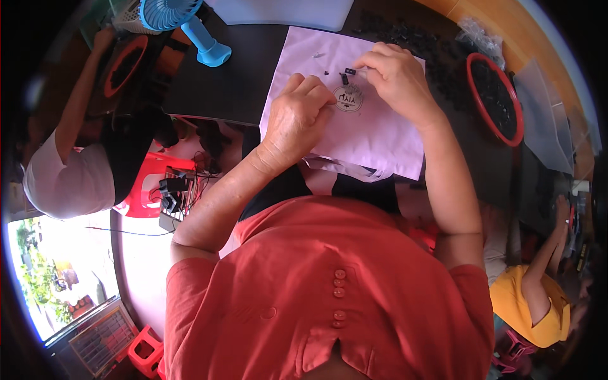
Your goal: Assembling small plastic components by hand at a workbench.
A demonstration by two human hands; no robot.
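Note:
A pink cloth bag [291, 66] with a round dark print lies flat on the dark table in front of me. My left hand [297, 115] rests over its left part, fingers curled and thumb against the forefinger; whatever they may hold is hidden. Over the upper right part, my right hand [400, 79] is pinched, its fingertips beside a small black rectangular piece [350, 71]. What sits in that pinch is too small to name. Just below lies another small black piece [344, 79], near a little heap of thin shiny bits [354, 91]. A black speck [326, 73] and shiny bits [318, 55] lie farther left.
A blue handheld fan [212, 54] stands at the back left, beside a pale plastic bin [282, 14]. Black parts [405, 35] are scattered at the back right, near a red-rimmed basin [520, 130] of black pieces. Other people sit on both sides.

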